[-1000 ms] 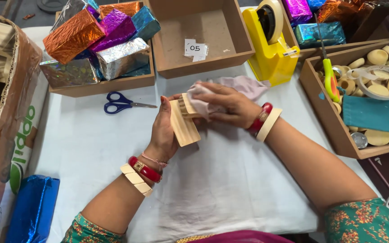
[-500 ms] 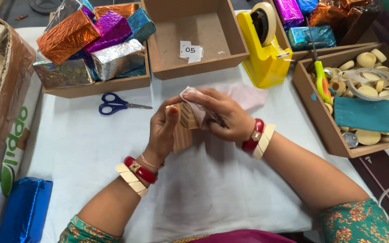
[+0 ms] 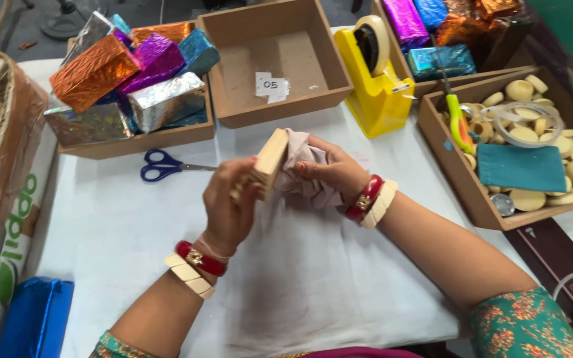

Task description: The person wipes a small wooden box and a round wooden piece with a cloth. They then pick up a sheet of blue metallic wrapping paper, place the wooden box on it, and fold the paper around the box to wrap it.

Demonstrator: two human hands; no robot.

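My left hand (image 3: 228, 205) grips a pale wooden block (image 3: 270, 161), held up on edge above the white table cover (image 3: 121, 232). My right hand (image 3: 329, 169) presses a crumpled pale pink cloth (image 3: 303, 174) against the block's right face. Both wrists wear red and cream bangles. The lower part of the block is hidden behind my left fingers.
Blue-handled scissors (image 3: 162, 166) lie left of my hands. Behind stand a tray of foil-wrapped boxes (image 3: 127, 79), an empty brown tray (image 3: 276, 66) with a paper tag, and a yellow tape dispenser (image 3: 376, 76). A tray of wooden rings and a teal cloth (image 3: 522, 167) sits right. A cardboard box (image 3: 1, 166) is at left.
The block has been turned from lying flat and slanted to standing more on edge, and lifted slightly. The cloth is now bunched tighter against its side.
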